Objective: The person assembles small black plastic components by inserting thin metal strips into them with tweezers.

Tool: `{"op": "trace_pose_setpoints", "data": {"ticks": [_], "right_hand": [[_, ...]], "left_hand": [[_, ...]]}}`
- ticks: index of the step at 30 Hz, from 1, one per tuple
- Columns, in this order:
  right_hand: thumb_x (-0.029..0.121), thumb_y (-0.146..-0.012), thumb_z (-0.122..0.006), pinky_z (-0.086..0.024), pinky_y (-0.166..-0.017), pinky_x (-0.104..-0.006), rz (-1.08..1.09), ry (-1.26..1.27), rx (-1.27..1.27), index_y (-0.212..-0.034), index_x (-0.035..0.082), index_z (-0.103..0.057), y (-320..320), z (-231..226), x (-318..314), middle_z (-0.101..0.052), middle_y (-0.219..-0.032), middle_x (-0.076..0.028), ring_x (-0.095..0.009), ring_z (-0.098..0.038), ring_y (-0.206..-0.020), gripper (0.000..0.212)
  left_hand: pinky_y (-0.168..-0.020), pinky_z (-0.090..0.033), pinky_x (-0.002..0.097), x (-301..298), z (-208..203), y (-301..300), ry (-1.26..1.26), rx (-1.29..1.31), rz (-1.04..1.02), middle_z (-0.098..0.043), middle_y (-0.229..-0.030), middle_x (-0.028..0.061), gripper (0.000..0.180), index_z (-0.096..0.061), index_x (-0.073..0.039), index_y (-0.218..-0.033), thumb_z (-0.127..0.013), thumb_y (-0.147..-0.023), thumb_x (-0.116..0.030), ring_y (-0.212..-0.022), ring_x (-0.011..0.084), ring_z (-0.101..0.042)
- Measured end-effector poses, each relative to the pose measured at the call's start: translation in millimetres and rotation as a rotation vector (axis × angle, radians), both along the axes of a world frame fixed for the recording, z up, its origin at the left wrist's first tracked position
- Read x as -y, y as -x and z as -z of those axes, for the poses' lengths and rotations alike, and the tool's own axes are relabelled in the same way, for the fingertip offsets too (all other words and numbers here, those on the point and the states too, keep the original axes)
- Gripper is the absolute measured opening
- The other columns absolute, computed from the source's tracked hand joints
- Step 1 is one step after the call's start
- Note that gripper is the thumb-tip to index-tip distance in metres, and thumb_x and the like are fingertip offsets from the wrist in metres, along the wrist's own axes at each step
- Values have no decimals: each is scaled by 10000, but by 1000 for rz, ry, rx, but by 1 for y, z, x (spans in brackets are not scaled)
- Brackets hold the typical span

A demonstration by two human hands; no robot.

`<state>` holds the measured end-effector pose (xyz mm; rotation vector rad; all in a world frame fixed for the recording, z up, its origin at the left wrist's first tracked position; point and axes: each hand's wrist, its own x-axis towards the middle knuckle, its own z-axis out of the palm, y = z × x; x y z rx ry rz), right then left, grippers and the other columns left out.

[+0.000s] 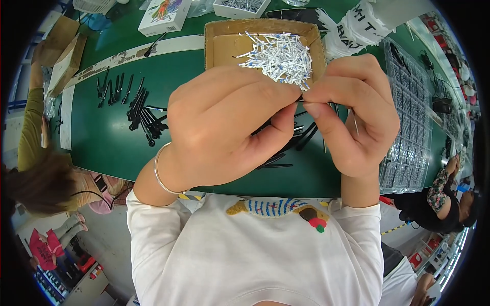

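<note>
My left hand [219, 120] and my right hand [354, 115] meet above the table, thumb and forefinger of each pinched together. Only a sliver of something dark shows between the fingertips; its kind is hidden. A thin pale strand [356, 125] lies against the curled fingers of my right hand. Just beyond the fingertips, a shallow cardboard box [214, 48] holds a heap of small white strips with blue marks [280, 56]. Several slim black rods [307, 135] lie on the table beneath my hands, partly covered by them.
More black rods [143, 115] lie in a cluster at left on the green table [102, 143]. At right stands a clear compartment case [408, 132] of small parts. A white box of small metal parts [240, 7] and a wrapped white bundle [357, 30] are at the back. Co-workers sit on both sides.
</note>
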<state>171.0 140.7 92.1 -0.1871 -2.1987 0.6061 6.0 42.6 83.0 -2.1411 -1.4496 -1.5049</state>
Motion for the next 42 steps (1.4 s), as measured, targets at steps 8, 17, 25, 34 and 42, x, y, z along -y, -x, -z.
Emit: {"op": "trace_pose_setpoints", "data": {"ticks": [8, 17, 25, 34, 42], "right_hand": [[53, -675, -666, -350, -600, -251, -171, 142, -114, -783, 8, -577, -3, 7, -6, -529, -852, -110, -183, -457, -734, 147], [31, -819, -614, -296, -475, -157, -219, 704, -570, -902, 35, -598, -38, -3, -25, -575, -810, -54, -79, -390, -592, 85], [44, -766, -669, -483, -604, -293, 586, 195, 200, -838, 15, -645, -39, 18, -42, -643, -800, -103, -207, -595, -629, 81], [165, -686, -713, -447, -743, -418, 793, 197, 912, -961, -14, -616, -176, 85, -36, -613, -919, -181, -357, -571, -881, 342], [326, -817, -623, -495, -627, -464, 926, 200, 1021, -903, 69, -724, -154, 63, -20, -682, -865, -166, -287, -646, -740, 290]], "left_hand": [[-562, -471, 265, 3, -2, 5, 63, 45, 36, -662, -734, 105, 204, -649, 37, -799, -681, -607, 98, -613, 200, -616], [-612, -468, 254, 16, -15, 7, 120, 158, 35, -671, -776, 130, 202, -648, 68, -823, -664, -626, 108, -666, 190, -621], [-604, -511, 261, 3, -12, 14, 130, 300, 64, -672, -765, 104, 191, -676, 11, -822, -687, -638, 63, -647, 191, -637], [-563, -488, 285, 8, -15, 9, 163, 353, 73, -663, -733, 74, 153, -689, -54, -823, -701, -674, -21, -624, 212, -633], [-551, -476, 316, 39, -3, 5, 217, 386, -9, -619, -696, 77, 53, -627, -23, -757, -635, -708, -42, -613, 221, -608]]}}
